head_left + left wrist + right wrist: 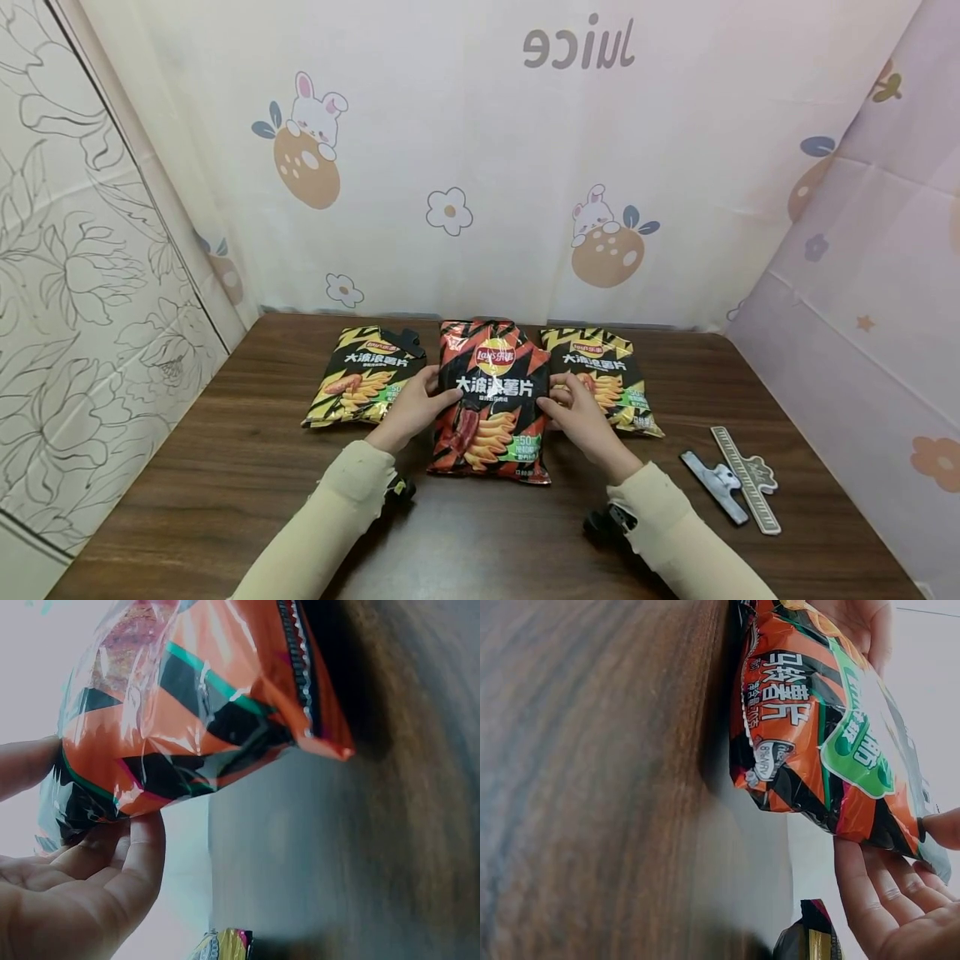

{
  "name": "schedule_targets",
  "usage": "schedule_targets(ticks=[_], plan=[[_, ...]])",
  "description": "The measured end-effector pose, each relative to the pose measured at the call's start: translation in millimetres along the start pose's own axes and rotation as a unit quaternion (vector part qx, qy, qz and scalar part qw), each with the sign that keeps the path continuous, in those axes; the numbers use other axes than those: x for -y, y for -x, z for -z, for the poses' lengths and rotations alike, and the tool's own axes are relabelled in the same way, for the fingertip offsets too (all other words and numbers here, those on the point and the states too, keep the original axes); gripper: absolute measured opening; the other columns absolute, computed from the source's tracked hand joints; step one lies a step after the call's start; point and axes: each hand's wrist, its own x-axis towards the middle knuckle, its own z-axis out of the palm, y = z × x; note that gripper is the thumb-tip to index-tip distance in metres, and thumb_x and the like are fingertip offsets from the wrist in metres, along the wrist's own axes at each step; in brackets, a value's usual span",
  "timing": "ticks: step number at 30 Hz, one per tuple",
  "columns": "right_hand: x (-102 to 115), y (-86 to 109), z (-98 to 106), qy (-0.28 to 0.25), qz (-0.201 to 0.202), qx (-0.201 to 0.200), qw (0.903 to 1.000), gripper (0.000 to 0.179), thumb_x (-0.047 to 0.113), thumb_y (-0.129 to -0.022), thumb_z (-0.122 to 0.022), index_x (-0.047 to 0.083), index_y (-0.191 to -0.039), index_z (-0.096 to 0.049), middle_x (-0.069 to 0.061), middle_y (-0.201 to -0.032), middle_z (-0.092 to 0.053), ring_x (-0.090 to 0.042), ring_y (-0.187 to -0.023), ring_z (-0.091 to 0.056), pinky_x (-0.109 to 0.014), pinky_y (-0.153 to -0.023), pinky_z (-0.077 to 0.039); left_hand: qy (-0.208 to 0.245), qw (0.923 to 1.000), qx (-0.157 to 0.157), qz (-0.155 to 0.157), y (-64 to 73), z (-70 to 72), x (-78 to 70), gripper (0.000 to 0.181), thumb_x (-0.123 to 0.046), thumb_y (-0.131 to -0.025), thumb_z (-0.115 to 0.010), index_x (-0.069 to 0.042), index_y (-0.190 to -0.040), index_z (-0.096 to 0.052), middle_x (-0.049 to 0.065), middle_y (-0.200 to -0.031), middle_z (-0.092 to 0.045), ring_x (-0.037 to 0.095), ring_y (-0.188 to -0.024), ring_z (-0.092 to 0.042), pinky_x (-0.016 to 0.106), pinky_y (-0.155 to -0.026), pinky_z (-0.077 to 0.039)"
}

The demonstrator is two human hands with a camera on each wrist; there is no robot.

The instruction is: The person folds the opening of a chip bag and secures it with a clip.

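A red and black bag of chips (pixel 491 400) stands in the middle of the table, held between both hands. My left hand (pixel 412 407) grips its left edge, thumb on the front and fingers behind; the left wrist view shows the bag (pixel 202 697) pinched this way. On the opposite edge, my right hand (pixel 583 418) holds it with the thumb in front and fingers underneath, as the right wrist view also shows. The bag's upper right corner slants off. A yellow and black bag (pixel 363 379) with a black clip (pixel 405 342) lies behind the left hand.
Another yellow and black bag (pixel 607 375) sits behind the right hand, partly covered. On the table's right side lie a silver clip (pixel 715 486) and a pale clip with a patterned bar (pixel 747 481). A printed curtain (pixel 480 150) hangs behind the wooden table (pixel 187 483).
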Motion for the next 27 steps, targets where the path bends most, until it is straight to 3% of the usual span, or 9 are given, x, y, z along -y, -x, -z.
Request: schedule_targets(ticks=[9,18,27], plan=[[-2,4.6,1,-0.008,0.007,-0.007,0.9999,0.041,0.014,-0.1,-0.056,-0.001,-0.135,-0.04,-0.03,-0.13,-0.057,-0.029,-0.107,-0.064,-0.047,-0.086,-0.056,-0.005,0.9999,0.0,-0.013,3.7,-2.2,3.1,0.055,-0.029,-0.093,-0.068,-0.009,-0.139,-0.047,0.011,-0.134,-0.062,0.022,-0.111,-0.062,0.044,-0.092,-0.05],[-4,9.2,2,-0.015,0.009,-0.018,0.9997,0.04,0.015,-0.099,-0.058,-0.001,-0.133,-0.043,-0.027,-0.124,-0.059,-0.025,-0.103,-0.065,-0.046,-0.085,-0.057,0.015,0.9998,0.004,-0.013,8.4,-5.0,3.9,0.06,-0.028,-0.094,-0.068,-0.007,-0.143,-0.042,0.019,-0.141,-0.053,0.032,-0.126,-0.055,0.048,-0.098,-0.048],[-5,14.3,1,-0.014,0.009,-0.036,0.9992,0.036,0.017,-0.099,-0.059,0.0,-0.129,-0.048,-0.024,-0.117,-0.062,-0.024,-0.1,-0.066,-0.042,-0.081,-0.058,0.025,0.9995,0.013,-0.017,11.8,-6.4,5.6,0.057,-0.024,-0.093,-0.068,-0.007,-0.142,-0.043,0.019,-0.142,-0.052,0.034,-0.13,-0.052,0.05,-0.101,-0.046]])
